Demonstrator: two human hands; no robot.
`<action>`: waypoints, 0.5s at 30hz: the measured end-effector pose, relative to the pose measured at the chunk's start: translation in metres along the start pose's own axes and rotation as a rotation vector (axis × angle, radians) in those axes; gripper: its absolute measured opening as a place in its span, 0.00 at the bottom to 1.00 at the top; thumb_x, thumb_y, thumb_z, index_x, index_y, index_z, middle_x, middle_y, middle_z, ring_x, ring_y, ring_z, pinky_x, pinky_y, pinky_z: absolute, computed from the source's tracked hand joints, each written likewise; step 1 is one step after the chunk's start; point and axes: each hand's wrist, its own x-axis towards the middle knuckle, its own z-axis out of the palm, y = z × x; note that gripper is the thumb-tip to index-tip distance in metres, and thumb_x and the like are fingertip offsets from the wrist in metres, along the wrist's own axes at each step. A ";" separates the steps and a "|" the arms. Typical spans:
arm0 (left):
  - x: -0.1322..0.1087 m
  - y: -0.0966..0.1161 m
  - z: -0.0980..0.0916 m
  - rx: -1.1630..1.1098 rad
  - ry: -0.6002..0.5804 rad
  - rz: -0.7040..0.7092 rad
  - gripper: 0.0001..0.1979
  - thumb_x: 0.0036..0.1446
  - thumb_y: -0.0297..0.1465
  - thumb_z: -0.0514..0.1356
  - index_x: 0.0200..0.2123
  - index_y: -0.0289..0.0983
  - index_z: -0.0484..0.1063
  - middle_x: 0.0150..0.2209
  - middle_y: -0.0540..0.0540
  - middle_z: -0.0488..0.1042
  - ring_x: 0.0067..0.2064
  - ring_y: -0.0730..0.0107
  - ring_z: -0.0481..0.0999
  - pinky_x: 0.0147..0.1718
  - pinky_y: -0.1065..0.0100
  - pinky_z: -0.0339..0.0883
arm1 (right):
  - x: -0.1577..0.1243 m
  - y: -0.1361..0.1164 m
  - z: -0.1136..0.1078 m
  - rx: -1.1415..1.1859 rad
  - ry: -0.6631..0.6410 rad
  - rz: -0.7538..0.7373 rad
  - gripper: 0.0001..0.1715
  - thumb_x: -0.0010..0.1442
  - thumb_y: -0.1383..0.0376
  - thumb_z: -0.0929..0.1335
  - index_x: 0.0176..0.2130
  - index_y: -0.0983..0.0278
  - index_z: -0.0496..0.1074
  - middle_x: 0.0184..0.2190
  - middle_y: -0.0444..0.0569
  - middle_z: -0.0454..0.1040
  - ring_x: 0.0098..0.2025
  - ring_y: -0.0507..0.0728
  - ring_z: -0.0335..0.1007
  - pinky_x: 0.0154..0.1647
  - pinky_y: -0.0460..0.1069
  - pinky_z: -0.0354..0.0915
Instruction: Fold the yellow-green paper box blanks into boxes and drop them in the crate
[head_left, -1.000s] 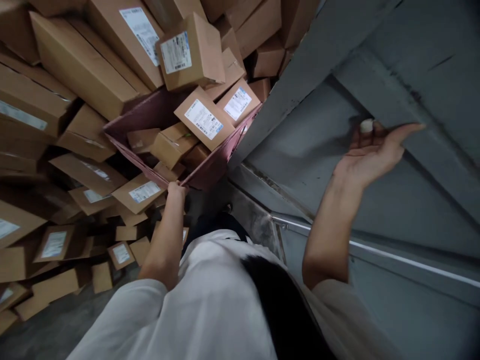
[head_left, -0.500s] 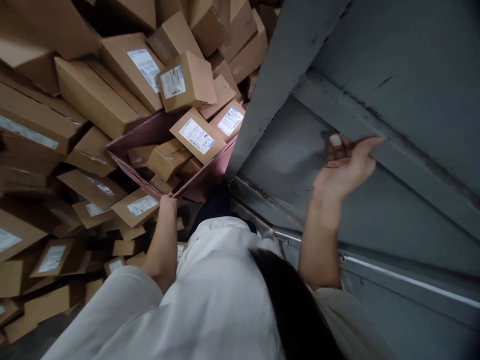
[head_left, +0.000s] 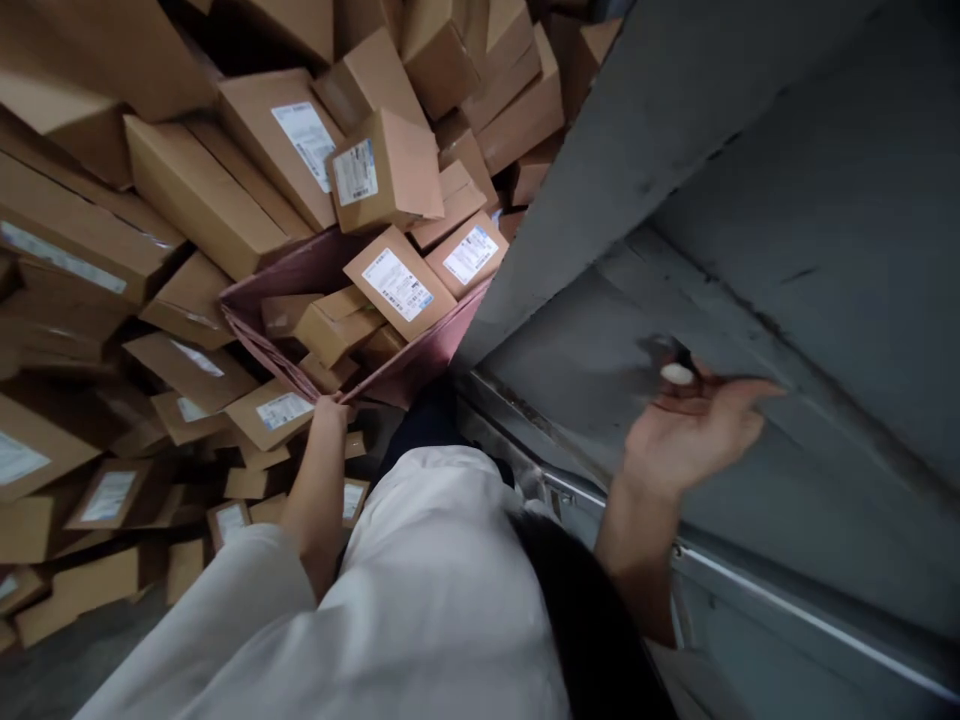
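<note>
My left hand (head_left: 330,402) is closed on the near corner of the rim of a pink, soft-looking bin (head_left: 401,372). Inside the bin lie several small cardboard boxes (head_left: 339,330). A flat labelled box (head_left: 399,280) rests tilted on top of them, touching the right rim. To the right, my right hand (head_left: 694,425) is against a grey metal panel (head_left: 570,330), palm turned up and thumb stretched out to the side. Its other fingers bend toward a dark spot in the panel, and one has a white covering on its tip. I see no object in that palm.
A big heap of cardboard boxes (head_left: 202,195), many with white labels, fills the left and far side, pressing against the bin. A metal rail (head_left: 787,600) runs along the lower right, close to my body. Some bare floor (head_left: 97,645) shows at the lower left.
My right hand has come lower and nearer to my body, and the grey panel has shifted, showing more boxes behind its edge. My left hand stays on the bin's rim.
</note>
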 end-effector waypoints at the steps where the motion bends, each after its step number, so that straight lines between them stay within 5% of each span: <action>1: 0.001 0.000 0.000 -0.002 0.033 -0.023 0.18 0.66 0.37 0.62 0.55 0.35 0.71 0.51 0.41 0.74 0.46 0.63 0.77 0.42 0.60 0.77 | 0.000 0.000 0.000 -0.015 -0.002 -0.013 0.24 0.63 0.50 0.71 0.22 0.61 0.76 0.23 0.44 0.73 0.25 0.50 0.70 0.28 0.45 0.73; 10: 0.006 -0.005 -0.005 0.010 0.100 -0.053 0.17 0.66 0.37 0.62 0.54 0.35 0.71 0.48 0.42 0.75 0.44 0.65 0.78 0.40 0.62 0.77 | 0.001 0.000 0.000 -0.135 0.034 -0.039 0.28 0.70 0.55 0.64 0.22 0.57 0.76 0.24 0.44 0.71 0.28 0.52 0.72 0.38 0.51 0.78; 15: -0.003 -0.006 -0.007 0.046 0.082 -0.053 0.15 0.67 0.37 0.62 0.51 0.34 0.72 0.43 0.45 0.75 0.38 0.70 0.77 0.34 0.67 0.76 | 0.004 0.007 0.000 -0.129 0.039 -0.069 0.24 0.65 0.52 0.69 0.21 0.58 0.77 0.23 0.43 0.73 0.27 0.52 0.71 0.38 0.50 0.79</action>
